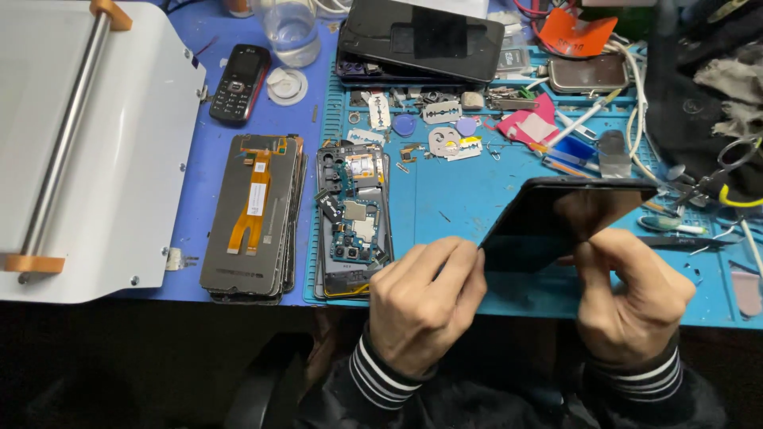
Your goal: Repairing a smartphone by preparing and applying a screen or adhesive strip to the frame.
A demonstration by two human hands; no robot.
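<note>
Above the blue worktop (445, 199) our hands, left (425, 306) and right (632, 298), pinch a tilted dark phone panel (556, 222); it may crack or slip onto the opened phone (352, 218).

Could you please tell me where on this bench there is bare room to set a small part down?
The blue mat is bare between the opened phone and the dark phone that both hands hold. The mat's top edge, around the razor blade and pink card, is crowded.
</note>
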